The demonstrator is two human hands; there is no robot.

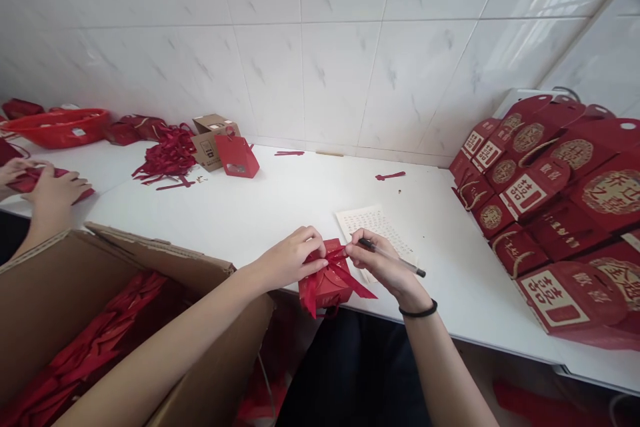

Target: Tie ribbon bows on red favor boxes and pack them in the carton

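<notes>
A small red gift box (326,293) sits at the front edge of the white table, with a red ribbon (334,261) tied in a bow on top. My left hand (295,255) pinches the bow's left loop, its fingers resting on the box. With thumb and forefinger my right hand (375,257) grips the bow's right side. A black pen (393,257) is also tucked in the right hand, pointing toward the lower right. Partly under that hand lies a sheet of paper (383,223) with rows of small marks.
Stacked red gift boxes (545,193) fill the table's right end. An open cardboard box (200,267) holding red items stands at my left. Farther left are a ribbon pile (167,152), a red basin (60,128) and another person's hands (50,185) on a red item.
</notes>
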